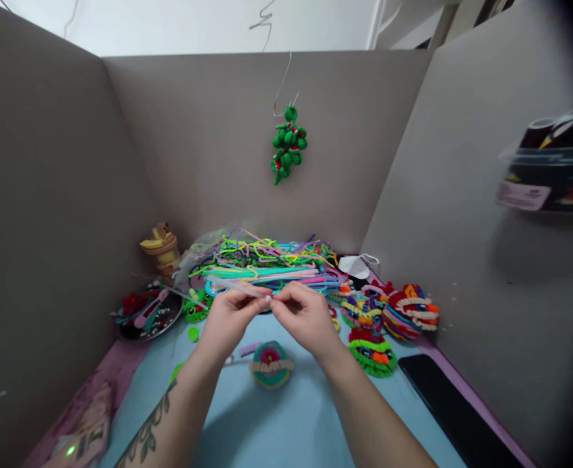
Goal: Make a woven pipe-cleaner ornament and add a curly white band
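Observation:
My left hand [229,322] pinches a pale pipe cleaner [240,286] that sticks out to the upper left over a pile of others. The thumb and forefinger of my right hand [306,320] meet the left fingertips at the stem's near end, closed on it. Below both hands, on the light blue mat [277,429], sits a small round piece [271,375] in teal, red and cream, apart from my fingers. Exactly how the pipe cleaner's tip is bent is hidden by the fingertips.
Many coloured pipe cleaners [271,260] lie at the back. Finished-looking fuzzy pieces [371,354] cluster at right, beside a long black object [455,403]. A metal bowl [169,318] with tools stands left. Grey panels [247,149] enclose three sides; a green ornament [289,146] hangs behind.

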